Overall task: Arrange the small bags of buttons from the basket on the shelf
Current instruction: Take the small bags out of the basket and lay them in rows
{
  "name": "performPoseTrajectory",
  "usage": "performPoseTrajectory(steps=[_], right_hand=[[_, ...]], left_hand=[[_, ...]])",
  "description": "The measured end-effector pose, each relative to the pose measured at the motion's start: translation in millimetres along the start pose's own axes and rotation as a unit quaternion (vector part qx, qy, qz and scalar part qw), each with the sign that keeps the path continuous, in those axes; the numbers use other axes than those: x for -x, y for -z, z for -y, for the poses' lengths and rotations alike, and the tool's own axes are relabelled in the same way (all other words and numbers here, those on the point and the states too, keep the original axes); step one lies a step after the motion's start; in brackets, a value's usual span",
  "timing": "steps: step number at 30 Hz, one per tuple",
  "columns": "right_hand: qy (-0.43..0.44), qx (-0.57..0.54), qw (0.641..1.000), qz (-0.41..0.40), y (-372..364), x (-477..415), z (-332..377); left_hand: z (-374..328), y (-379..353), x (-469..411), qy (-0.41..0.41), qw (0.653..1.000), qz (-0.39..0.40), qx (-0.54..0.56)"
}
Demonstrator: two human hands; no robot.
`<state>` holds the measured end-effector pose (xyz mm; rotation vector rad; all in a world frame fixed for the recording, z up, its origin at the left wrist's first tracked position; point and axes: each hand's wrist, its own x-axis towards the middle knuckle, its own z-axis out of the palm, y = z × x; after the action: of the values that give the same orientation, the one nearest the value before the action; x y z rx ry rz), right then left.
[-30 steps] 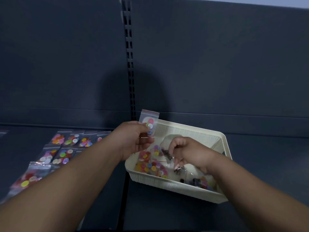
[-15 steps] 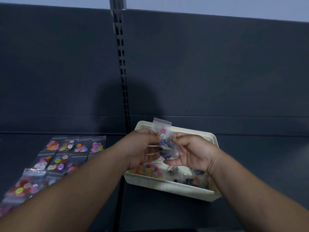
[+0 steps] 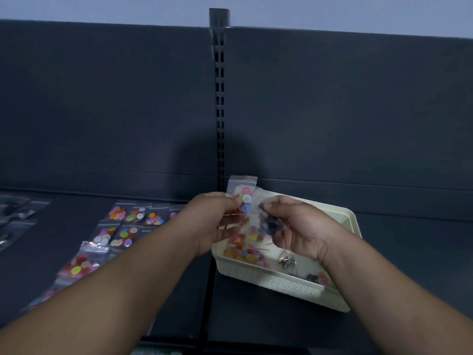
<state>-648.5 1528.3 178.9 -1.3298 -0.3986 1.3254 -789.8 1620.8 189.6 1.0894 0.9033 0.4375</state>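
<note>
we see our left hand [image 3: 212,221] pinching a clear bag of coloured buttons [image 3: 243,193] upright over the cream basket [image 3: 294,286] — our right hand [image 3: 298,233] pinches a darker bag [image 3: 271,222] just beside it. more bags [image 3: 128,224] lie in rows on the shelf [image 3: 64,226], at nine o'clock of the basket.
</note>
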Motion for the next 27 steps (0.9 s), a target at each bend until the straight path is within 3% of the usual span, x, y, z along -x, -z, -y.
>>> performPoseTrajectory(steps=[8, 15, 21, 27], right_hand=[[0.021, 0.036, 0.999, 0.01, -77.6, -9.0, 0.4], [0.031, 0.071, 0.997, 0.024, -167.3, -30.8, -15.4], [0.01, 0.164, 0.986, 0.015, -208.6, -38.7, -32.6], [0.045, 0.246, 0.968, -0.029, -223.7, -28.6, -53.0]], left_hand=[[-17.8, 88.1, 20.1, -0.054, 0.995, -0.078, 0.017], [-32.7, 189.2, 34.0, -0.036, 0.993, -0.113, -0.005], [-32.3, 230.1, 35.1, -0.028, 0.997, -0.055, -0.051], [-18.1, 232.6, 27.1, -0.026, 0.987, 0.037, -0.154]])
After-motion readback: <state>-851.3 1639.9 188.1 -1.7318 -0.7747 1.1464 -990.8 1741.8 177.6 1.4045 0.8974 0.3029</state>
